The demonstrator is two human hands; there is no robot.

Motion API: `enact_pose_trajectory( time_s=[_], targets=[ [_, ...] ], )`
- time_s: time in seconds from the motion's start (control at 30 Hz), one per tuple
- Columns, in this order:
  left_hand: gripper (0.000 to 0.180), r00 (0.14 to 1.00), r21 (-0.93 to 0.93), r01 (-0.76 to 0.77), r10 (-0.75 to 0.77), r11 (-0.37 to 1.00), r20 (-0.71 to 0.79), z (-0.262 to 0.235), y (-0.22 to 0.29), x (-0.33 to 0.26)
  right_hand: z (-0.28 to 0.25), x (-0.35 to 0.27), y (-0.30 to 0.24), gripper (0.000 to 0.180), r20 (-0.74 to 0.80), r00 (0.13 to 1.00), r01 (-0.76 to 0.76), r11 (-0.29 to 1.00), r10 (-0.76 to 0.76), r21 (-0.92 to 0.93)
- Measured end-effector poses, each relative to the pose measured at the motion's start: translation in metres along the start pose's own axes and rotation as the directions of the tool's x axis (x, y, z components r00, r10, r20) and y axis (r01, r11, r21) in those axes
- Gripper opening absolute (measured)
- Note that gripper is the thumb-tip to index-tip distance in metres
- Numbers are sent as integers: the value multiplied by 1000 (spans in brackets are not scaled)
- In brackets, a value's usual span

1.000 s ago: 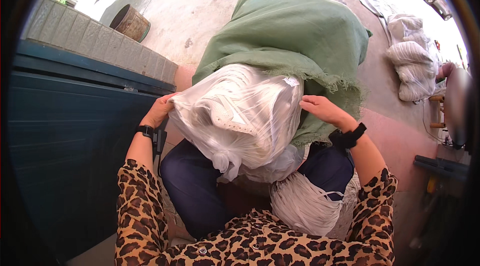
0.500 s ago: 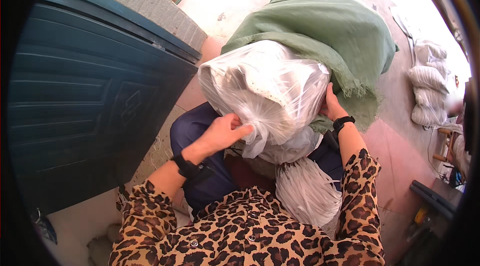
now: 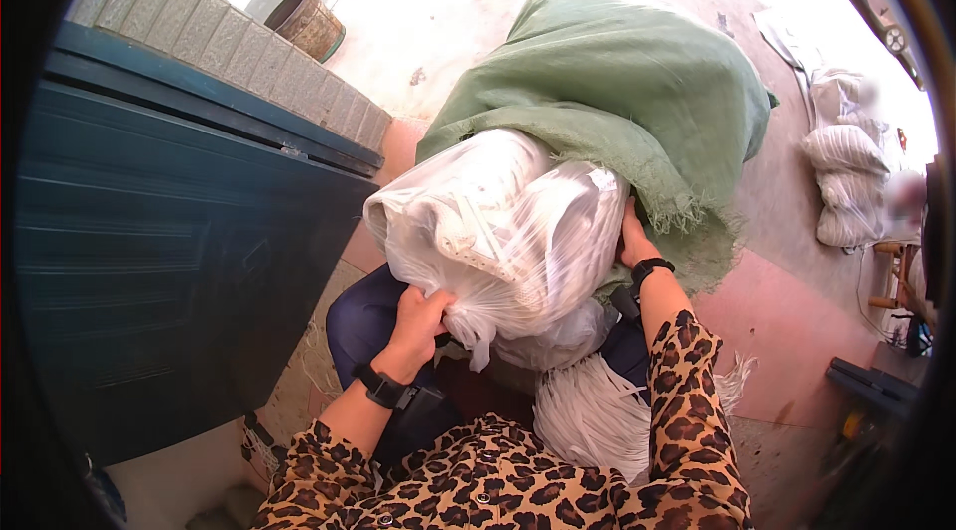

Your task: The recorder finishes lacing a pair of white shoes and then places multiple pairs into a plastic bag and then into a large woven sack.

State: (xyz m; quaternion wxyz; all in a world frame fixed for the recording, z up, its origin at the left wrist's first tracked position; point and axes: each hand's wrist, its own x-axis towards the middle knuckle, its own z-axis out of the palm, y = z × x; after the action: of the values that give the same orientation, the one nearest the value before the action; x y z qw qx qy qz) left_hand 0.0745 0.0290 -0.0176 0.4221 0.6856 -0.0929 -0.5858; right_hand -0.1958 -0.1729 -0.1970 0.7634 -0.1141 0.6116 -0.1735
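A clear plastic bag (image 3: 588, 221) stuffed with pale, folded pieces sits partly in the mouth of a large green woven sack (image 3: 637, 72). Some of the pieces are dotted with small holes; their kind is unclear. My left hand (image 3: 418, 326) is closed on the gathered plastic at the bag's near left corner. On the other side my right hand (image 3: 635, 241) reaches between the bag and the sack's frayed edge. Its fingers are mostly hidden there, so I cannot tell what they grip. Below the bag, by my right leg, rests a bundle of thin white strips (image 3: 593, 420).
A dark blue panelled door (image 3: 169, 251) stands close on my left, beside a grey tiled ledge (image 3: 229, 52). Beyond it is a rusty bucket (image 3: 307, 24). Several filled white bags (image 3: 846, 171) are stacked at right, near a wooden stool (image 3: 896, 276).
My left hand has pinched the bag's gathered corner and moved it left and down. The plastic is pulled tauter, showing more of the contents. My right hand stays at the bag's right side.
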Motion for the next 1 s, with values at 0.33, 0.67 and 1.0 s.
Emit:
enact_pose_trajectory(
  time_s=[0.33, 0.67, 1.0],
  targets=[
    [36, 1000, -34, 16, -16, 999, 18, 5, 8, 12, 8, 16, 3, 76, 216, 967, 89, 972, -137, 218],
    [11, 957, 114, -274, 282, 955, -64, -1, 48, 16, 16, 1, 3, 85, 398, 909, 11, 962, -123, 272],
    [27, 887, 238, -461, 436, 855, 152, 82, 147, -109, 66, -82, 0, 77, 522, 828, -88, 871, -205, 483]
  ],
)
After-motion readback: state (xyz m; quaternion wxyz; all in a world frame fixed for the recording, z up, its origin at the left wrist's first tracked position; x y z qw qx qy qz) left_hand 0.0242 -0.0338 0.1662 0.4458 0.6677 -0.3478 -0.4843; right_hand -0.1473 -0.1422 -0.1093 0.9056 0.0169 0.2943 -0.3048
